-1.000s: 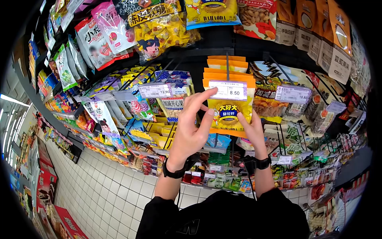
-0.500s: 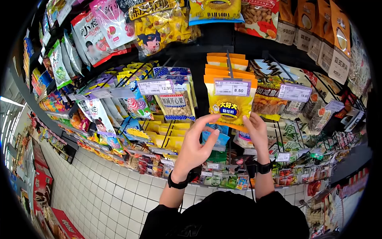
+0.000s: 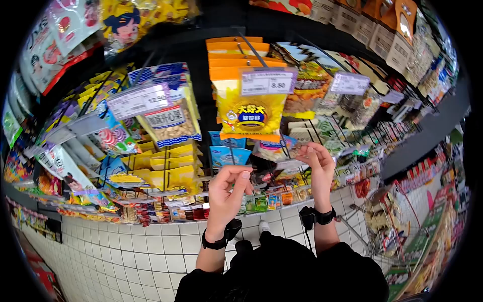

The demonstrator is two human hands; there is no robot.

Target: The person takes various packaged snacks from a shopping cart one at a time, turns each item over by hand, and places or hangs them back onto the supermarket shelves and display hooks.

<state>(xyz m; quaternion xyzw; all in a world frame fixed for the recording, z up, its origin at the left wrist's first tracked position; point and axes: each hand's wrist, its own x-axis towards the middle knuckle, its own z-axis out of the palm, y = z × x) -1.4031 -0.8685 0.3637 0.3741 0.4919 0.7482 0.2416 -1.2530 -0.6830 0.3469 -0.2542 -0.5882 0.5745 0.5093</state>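
Note:
A yellow and orange snack bag (image 3: 249,111) with a sunflower picture hangs at the front of a row on a hook, behind a price tag (image 3: 266,82) reading 8.50. Below it and to the left is my left hand (image 3: 227,190), apart from the bag. Its fingers are curled in, the thumb close to the index finger, with nothing visible in them. My right hand (image 3: 318,163) is raised below and right of the bag, not touching it. Its fingers are bent together with the thumb, and no object shows in them. Small blue packets (image 3: 230,155) hang just above my left hand.
Left of the yellow bag hangs a pistachio bag (image 3: 168,121) behind a 12.90 tag (image 3: 141,102). Several yellow packets (image 3: 173,166) hang lower. Rows of hooks jut toward me. A wire cart (image 3: 387,221) stands on the tiled floor (image 3: 136,246) at right.
Both hands have let go of the yellow bag and drawn down away from it, their fingers curling in. The view has shifted, so the shelf appears farther left, with more of the cart showing.

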